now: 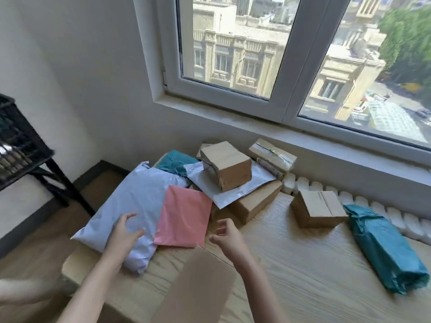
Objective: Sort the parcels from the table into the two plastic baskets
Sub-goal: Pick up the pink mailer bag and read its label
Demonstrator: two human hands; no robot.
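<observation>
Parcels (225, 165) are heaped on a wooden table (303, 264) under a window (291, 61); the left hand (124, 234) and right hand (227, 235) are held open, gripping nothing.

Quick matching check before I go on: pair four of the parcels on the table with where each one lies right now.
Things:
1. pink mailer
2. white mailer
3. small brown box
4. teal parcel

Places:
A. alone at the table's right edge
B. on top of the pile near the window
C. under the left hand
D. overlapping the white mailer, ahead of the right hand

Pairs: 1-D, 2-C, 3-B, 4-A
</observation>
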